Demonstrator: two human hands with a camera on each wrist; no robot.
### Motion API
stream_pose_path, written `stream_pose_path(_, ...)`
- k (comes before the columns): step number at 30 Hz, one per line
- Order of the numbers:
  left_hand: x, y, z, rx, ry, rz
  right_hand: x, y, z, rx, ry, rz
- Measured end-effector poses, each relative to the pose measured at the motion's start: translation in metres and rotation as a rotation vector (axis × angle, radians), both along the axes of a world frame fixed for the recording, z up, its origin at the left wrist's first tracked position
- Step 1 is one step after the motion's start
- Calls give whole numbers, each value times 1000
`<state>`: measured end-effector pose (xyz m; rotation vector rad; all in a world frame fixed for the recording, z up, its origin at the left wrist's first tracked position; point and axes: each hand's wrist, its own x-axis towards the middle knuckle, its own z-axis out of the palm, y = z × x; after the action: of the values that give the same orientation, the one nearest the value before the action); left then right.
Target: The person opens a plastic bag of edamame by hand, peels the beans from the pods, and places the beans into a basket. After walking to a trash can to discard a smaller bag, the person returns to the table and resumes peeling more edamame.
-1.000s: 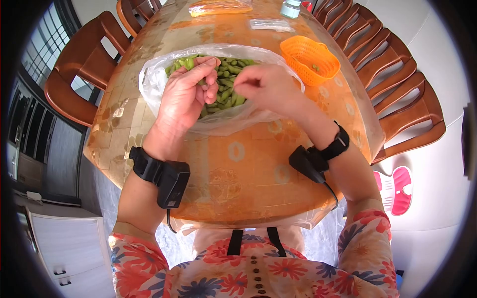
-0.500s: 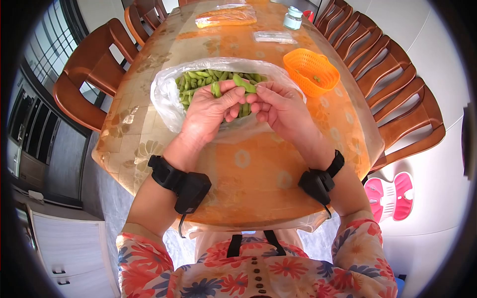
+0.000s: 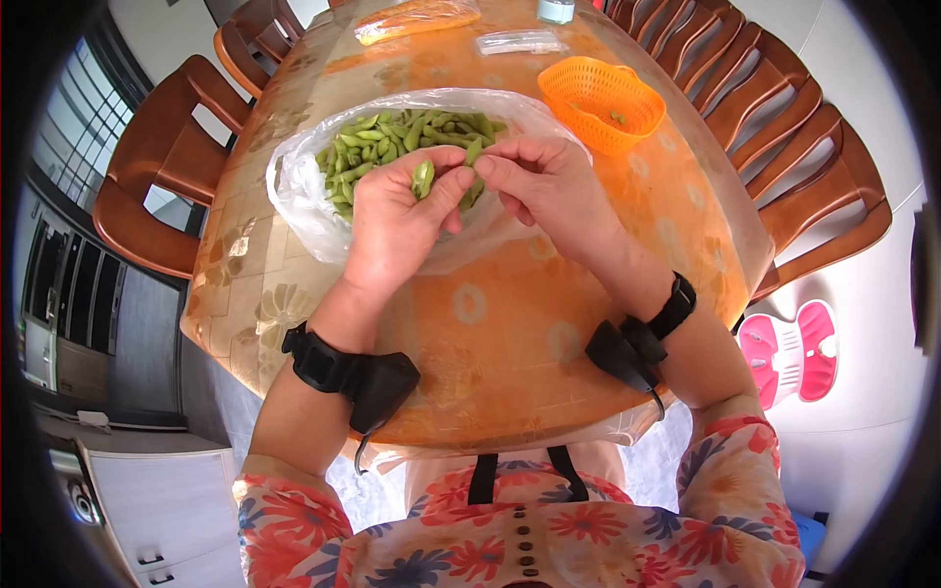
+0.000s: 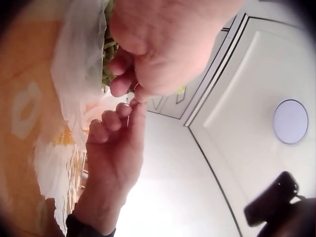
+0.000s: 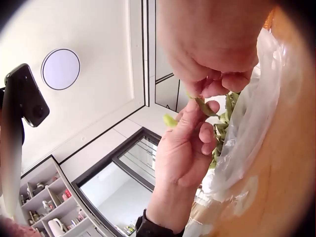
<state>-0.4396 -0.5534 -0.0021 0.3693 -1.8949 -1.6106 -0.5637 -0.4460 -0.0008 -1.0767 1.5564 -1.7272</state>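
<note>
My left hand (image 3: 395, 216) and right hand (image 3: 555, 186) meet over the near side of a clear plastic bag (image 3: 292, 181) full of green soybean pods (image 3: 377, 137). Between the fingertips of both hands is one green soybean pod (image 3: 473, 151), the left thumb and forefinger pinching one end and the right thumb and forefinger the other. A second green pod (image 3: 422, 180) is tucked at the base of the left thumb; its pale tip also shows in the right wrist view. In the left wrist view the hands themselves mostly hide the pinched pod.
Right of the bag stands an orange plastic basket (image 3: 598, 108) with a few shelled beans (image 3: 618, 117) in it. Farther back lie a clear flat package (image 3: 520, 42), a wrapped orange-yellow item (image 3: 417, 20) and a glass jar (image 3: 556, 10). Wooden chairs (image 3: 157, 167) line both sides of the table.
A second ago the hands were apart over the bag. Half a second ago they had come together on a pod; now they hold it more upright between the fingertips.
</note>
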Motion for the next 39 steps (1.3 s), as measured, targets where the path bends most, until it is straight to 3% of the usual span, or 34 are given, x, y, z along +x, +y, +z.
stream_pose_path(14, -1, -5, -5, -403, 6, 90, -3, -1, -4, 8, -72, 85)
stream_pose_path(16, -1, -4, -4, -554, 10, 134, 0, 0, -2, 16, -100, 88)
stream_pose_path(23, -1, 6, -1, -677, 8, 166, 3, -1, -2, 35, -144, 47)
stream_pose_path(26, -1, 5, -3, -634, 32, 152, 1, 0, -2, 15, -192, 85)
stream_pose_path(28, 0, 4, -3, 32, 31, -29, 1, 2, 2, -23, -257, 109)
stream_pose_path(29, 0, 3, -2, 32, 32, -28, 1, 3, 4, -23, -257, 110)
stream_pose_path(31, 1, -1, 1, 304, 108, -191, 1, 4, 7, -51, -335, 167)
stream_pose_path(39, 3, -12, 2, 551, 42, -297, -8, 2, 0, 30, -486, 298)
